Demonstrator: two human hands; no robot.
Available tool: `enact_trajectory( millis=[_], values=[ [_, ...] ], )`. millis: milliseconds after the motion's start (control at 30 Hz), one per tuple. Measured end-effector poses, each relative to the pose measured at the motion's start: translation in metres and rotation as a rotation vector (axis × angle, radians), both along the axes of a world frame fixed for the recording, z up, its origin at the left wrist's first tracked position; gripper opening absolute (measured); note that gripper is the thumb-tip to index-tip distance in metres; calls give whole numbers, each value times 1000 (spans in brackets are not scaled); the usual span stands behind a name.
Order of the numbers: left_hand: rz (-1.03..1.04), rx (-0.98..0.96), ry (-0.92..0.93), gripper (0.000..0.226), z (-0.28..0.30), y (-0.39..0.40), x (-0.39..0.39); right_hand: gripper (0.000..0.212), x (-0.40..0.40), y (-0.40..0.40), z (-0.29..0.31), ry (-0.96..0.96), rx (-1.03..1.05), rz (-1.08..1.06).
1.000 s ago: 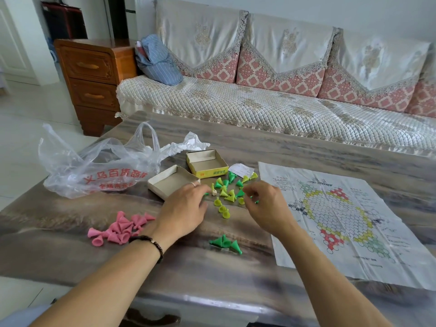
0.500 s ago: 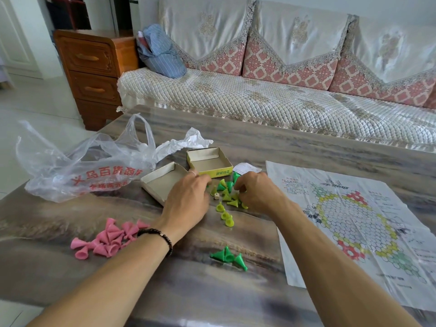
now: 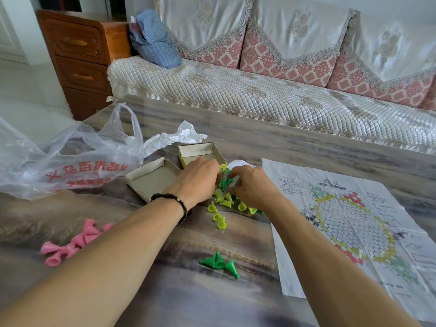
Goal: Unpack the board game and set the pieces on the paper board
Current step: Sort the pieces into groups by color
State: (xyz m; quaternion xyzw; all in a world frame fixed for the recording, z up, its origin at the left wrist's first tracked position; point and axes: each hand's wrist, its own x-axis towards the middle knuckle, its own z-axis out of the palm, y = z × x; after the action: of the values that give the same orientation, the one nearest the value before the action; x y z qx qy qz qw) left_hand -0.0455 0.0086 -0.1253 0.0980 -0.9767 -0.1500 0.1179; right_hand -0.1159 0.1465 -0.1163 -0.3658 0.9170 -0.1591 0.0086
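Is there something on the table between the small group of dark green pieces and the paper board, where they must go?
Nothing visible stands in the way. The dark green pieces lie on bare table just left of the paper board, and only open tabletop separates them. Both hands are farther back, at the mixed pile.

1. We see two bare forearms entering from the lower edge of the head view; no sleeve covers either one as far as the picture reaches.
2. We find the left hand [image 3: 197,178] seen from its back, knuckles and tendons plainly visible.
3. We note a bracelet [image 3: 175,201] of small dark round beads encircling the left wrist, with one pale bead at its upper side.
4. We find the right hand [image 3: 252,185] also seen from its back; its wrist carries no band or watch.
5. We cannot tell whether any finger carries a ring.
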Motion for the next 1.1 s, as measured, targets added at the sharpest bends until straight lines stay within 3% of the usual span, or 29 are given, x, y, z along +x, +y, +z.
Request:
enact_trajectory(
  millis=[133, 367, 633, 1100],
  values=[
    [0, 54, 5, 21, 1, -3, 4, 29, 0, -9, -5, 22, -17, 32],
    [36, 172, 210, 17, 8, 4, 21, 2, -4, -10, -4, -15, -102, -48],
    [-98, 379, 256, 11, 7, 17, 81, 3, 48, 19, 26, -61, -386, -5],
    [-27, 512, 127, 11, -13, 37, 162, 11, 121, 82, -5, -189, -240, -144]
  ],
)
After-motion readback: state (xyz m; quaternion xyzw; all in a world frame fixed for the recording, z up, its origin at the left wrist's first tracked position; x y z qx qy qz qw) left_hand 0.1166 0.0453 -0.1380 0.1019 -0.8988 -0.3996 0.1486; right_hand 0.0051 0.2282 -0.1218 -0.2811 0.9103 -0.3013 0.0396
